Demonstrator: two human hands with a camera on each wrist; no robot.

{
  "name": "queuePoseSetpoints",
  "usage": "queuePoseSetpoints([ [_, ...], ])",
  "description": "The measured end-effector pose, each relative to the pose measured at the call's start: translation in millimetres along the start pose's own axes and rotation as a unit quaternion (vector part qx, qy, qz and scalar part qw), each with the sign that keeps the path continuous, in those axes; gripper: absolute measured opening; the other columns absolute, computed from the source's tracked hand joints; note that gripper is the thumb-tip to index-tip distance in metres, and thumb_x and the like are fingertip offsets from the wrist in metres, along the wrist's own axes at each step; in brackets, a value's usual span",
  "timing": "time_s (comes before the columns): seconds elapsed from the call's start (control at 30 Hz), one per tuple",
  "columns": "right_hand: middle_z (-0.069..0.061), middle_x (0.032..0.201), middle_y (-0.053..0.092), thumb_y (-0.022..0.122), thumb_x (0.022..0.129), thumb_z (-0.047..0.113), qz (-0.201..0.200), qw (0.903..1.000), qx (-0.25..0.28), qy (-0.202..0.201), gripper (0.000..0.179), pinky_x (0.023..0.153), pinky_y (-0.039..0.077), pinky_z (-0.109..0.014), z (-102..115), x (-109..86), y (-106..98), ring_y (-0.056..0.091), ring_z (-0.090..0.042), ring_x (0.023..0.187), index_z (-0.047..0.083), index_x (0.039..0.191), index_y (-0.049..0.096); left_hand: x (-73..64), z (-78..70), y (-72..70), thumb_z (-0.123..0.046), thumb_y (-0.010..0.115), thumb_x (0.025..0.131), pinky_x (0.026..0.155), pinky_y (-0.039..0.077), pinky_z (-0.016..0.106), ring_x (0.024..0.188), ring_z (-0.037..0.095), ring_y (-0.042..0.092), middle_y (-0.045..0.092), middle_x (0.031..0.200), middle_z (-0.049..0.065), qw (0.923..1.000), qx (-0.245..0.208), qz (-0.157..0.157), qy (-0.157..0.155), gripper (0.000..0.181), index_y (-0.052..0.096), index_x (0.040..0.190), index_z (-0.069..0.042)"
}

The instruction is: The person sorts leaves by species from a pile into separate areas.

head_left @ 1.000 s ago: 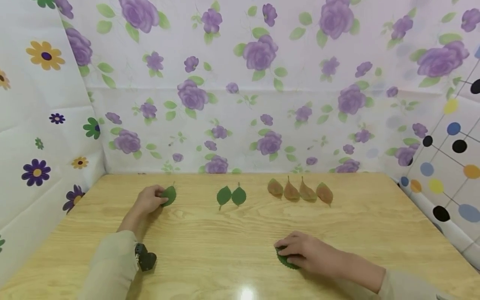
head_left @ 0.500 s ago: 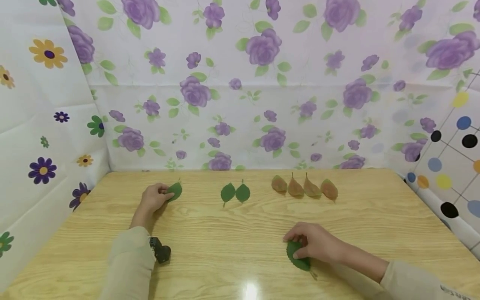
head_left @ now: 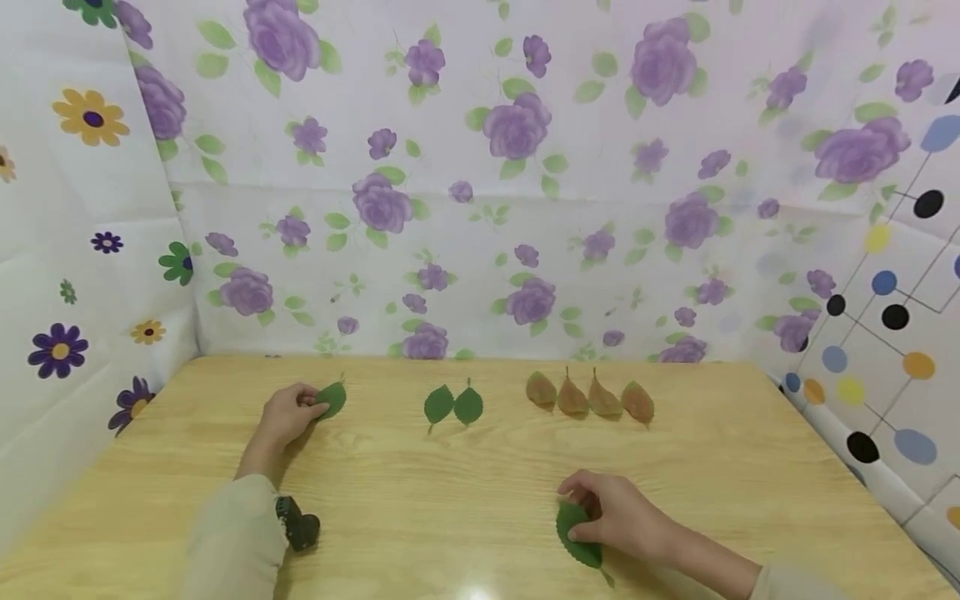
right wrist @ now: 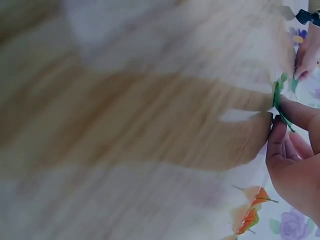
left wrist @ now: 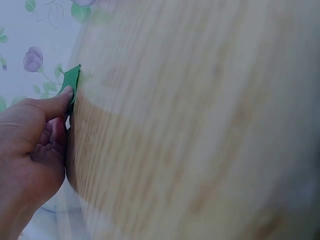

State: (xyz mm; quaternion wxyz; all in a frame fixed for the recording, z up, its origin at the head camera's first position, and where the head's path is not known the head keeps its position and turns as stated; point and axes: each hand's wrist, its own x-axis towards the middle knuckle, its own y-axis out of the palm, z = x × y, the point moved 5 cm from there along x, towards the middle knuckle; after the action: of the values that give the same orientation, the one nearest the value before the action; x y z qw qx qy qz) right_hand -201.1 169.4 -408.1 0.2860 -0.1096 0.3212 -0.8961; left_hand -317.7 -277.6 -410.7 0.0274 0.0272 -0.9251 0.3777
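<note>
My left hand (head_left: 288,412) is at the far left of the table, its thumb on a small green leaf (head_left: 331,400) with a toothed edge. In the left wrist view that leaf (left wrist: 71,79) sticks up beyond the thumb tip, the fingers curled beneath. Near the front right, my right hand (head_left: 617,512) pinches a larger green leaf (head_left: 576,532), thumb across its face and stem toward the front. The right wrist view shows this leaf (right wrist: 278,95) edge-on between thumb and fingers, close over the table.
Two green leaves (head_left: 453,405) lie side by side at the back middle of the wooden table (head_left: 390,517). Right of them is a row of several reddish-brown leaves (head_left: 588,400). A black wrist device (head_left: 298,525) is on the left sleeve. Flowered cloth (head_left: 465,250) hangs behind.
The right hand has shifted its grip, so more of its green leaf and the stem now show. The left hand stays at its leaf. The head view has tilted slightly.
</note>
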Motion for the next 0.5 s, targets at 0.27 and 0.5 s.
queuePoseSetpoints([
  [0.27,0.01,0.082,0.06,0.076,0.084,0.015,-0.007,0.9994,-0.033,-0.012,0.021,0.063,0.051,-0.022,0,-5.9,7,0.054,-0.004,0.07,0.011,0.097,0.059,-6.3,6.2,12.0,-0.007,0.06,0.095,0.088,0.046,0.052,0.098,0.04,0.054,0.058,0.104,0.026,1.0,-0.004,0.006,-0.001,0.034,0.052,0.117,0.017],
  [0.5,-0.003,0.096,0.07,0.075,0.083,0.007,-0.046,0.9949,-0.07,-0.056,0.02,0.066,0.053,-0.021,18,23.3,-6,0.06,-0.007,0.079,0.002,0.102,0.071,-1.5,6.3,0.3,-0.008,0.06,0.095,0.089,0.046,0.051,0.099,0.041,0.053,0.057,0.106,0.027,0.9999,-0.008,-0.009,0.002,0.034,0.052,0.118,0.017],
])
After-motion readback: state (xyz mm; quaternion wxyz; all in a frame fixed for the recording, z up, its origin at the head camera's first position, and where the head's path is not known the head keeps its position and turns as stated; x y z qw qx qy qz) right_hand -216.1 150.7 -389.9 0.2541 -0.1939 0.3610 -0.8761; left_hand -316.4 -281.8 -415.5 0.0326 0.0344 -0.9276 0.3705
